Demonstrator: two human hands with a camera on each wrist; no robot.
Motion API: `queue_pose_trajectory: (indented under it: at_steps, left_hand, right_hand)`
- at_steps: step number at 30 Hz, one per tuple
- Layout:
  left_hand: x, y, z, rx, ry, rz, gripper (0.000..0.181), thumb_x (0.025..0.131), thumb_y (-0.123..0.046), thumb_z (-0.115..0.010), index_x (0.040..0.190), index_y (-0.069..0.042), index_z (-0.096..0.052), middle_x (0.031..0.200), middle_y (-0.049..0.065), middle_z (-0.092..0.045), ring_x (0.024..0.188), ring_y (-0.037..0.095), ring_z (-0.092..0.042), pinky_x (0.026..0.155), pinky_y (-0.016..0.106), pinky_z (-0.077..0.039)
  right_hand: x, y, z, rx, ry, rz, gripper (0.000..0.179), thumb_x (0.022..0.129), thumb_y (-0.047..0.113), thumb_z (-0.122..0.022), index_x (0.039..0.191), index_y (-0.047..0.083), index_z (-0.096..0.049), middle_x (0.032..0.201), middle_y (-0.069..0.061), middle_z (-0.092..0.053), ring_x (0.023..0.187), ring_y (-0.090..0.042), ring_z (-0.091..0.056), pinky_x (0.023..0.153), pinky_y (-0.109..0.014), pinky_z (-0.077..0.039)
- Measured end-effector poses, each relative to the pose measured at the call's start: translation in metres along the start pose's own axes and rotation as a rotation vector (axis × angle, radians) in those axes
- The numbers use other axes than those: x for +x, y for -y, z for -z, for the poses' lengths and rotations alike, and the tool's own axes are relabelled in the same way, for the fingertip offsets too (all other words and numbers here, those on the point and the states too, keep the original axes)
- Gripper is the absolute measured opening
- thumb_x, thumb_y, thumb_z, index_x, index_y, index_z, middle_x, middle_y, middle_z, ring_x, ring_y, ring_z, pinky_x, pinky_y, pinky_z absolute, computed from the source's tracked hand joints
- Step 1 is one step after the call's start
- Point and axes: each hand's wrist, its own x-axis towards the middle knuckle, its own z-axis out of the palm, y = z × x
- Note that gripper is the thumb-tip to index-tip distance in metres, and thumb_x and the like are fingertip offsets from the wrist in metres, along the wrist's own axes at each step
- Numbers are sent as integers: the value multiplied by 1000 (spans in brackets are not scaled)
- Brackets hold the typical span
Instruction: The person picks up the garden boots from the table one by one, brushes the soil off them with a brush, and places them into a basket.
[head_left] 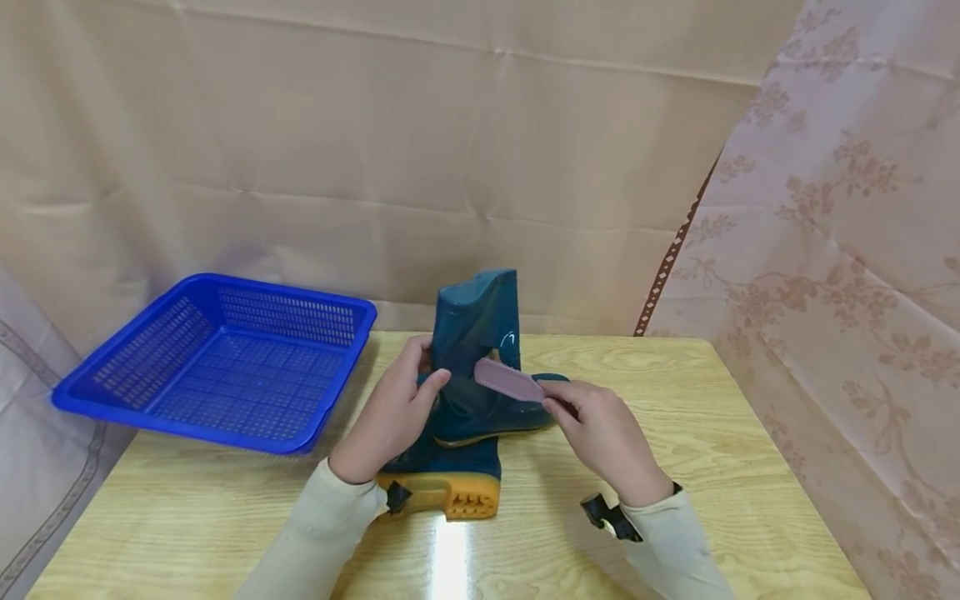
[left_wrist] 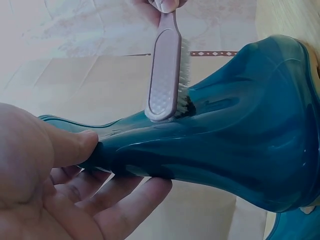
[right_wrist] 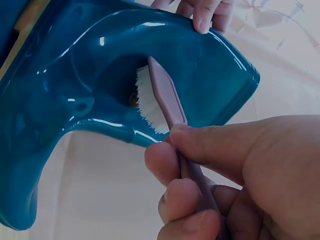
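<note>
tall teal rubber boot [head_left: 467, 321], mid-frame: best stroked lightly, left fingers [left_wrist: 137, 201] gripping it, right fingers [right_wrist: 181, 197] pinching the mauve flat-backed brush [head_left: 510, 381].

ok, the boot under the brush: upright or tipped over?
Upright: in the head view, the boot under the brush has its shaft rising, sole facing down; the left hand holds it.

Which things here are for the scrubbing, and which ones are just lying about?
For the scrubbing:
tall, glossy teal rubber boot, held by the left-hand fingers
mauve brush with white bristles, held by the right-hand fingers

Seemingly just lying about:
rectangular blue plastic basket
second teal boot with yellow-orange sole, not being brushed
</note>
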Motion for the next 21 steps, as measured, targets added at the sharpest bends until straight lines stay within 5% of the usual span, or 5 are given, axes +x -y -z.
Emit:
queue_pose_trajectory:
  at_steps: [21]
  left_hand:
    - [2,2,-1,-26,-19,9,40,108,-20,-56,144,-10,-42,129,11,-59,119,29,-58,103,54,-50]
  right_hand:
    - [-2,-8,13,-21,-15,-77,21,99,13,-70,119,9,-77,100,-4,-76,63,-11,-52,56,-28,-42]
